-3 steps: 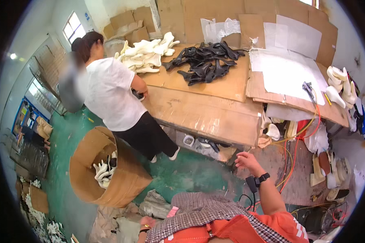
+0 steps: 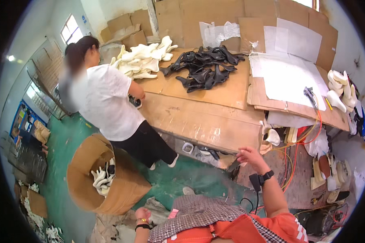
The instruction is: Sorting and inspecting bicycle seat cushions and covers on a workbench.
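A tan cardboard-covered bench lies just ahead of the right hand, which is loosely curled, seemingly empty; the left hand looks empty too. No handling seems under way; grasping the glossy black curved pieces, farther ahead, would call for reaching forward. Ahead-left of the left hand, a white-shirted co-worker stands on green floor beside a brown cardboard bin.

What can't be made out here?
Head view:
Left hand: finger pose, too small and blurred.
Cardboard bin: what lies beneath the top pieces, which cover it.
Dark item at co-worker's hand: kind, too small.
Far-left person: activity, too small.
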Action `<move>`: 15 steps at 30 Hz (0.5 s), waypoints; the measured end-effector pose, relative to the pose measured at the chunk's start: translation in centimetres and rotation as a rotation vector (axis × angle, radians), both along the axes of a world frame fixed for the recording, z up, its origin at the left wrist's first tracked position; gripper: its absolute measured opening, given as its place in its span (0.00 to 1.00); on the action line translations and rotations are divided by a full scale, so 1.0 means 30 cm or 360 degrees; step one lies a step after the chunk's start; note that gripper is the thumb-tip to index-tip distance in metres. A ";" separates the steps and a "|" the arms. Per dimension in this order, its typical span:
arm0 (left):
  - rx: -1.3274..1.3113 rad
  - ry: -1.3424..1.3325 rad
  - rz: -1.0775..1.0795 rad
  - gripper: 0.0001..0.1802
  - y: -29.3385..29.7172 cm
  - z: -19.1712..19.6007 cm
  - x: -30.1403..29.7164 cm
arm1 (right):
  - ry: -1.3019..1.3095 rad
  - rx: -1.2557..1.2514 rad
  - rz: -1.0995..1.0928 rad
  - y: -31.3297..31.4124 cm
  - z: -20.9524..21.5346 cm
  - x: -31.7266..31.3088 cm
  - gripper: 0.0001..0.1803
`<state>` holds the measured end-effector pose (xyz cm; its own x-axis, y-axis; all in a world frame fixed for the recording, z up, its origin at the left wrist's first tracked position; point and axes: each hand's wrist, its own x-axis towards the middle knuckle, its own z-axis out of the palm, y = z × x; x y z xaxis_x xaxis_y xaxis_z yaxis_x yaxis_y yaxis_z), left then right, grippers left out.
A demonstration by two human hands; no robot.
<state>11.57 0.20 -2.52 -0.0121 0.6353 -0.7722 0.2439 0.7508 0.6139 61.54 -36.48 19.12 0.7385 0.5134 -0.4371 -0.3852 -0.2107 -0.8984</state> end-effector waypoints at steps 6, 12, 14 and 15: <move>0.0390 -0.0476 -0.0425 0.15 0.498 0.241 0.722 | -0.0304 0.0435 -0.0091 0.350 0.386 0.219 0.14; 0.0442 -0.0769 -0.0950 0.17 0.743 0.546 1.355 | -0.1225 0.0504 -0.0393 0.500 0.961 0.485 0.16; 0.0512 -0.0861 -0.1023 0.18 0.776 0.646 1.547 | -0.1491 0.0775 -0.0550 0.472 1.113 0.594 0.19; 0.0504 -0.0971 -0.1041 0.19 0.786 0.692 1.636 | -0.1586 0.0846 -0.0588 0.467 1.181 0.627 0.20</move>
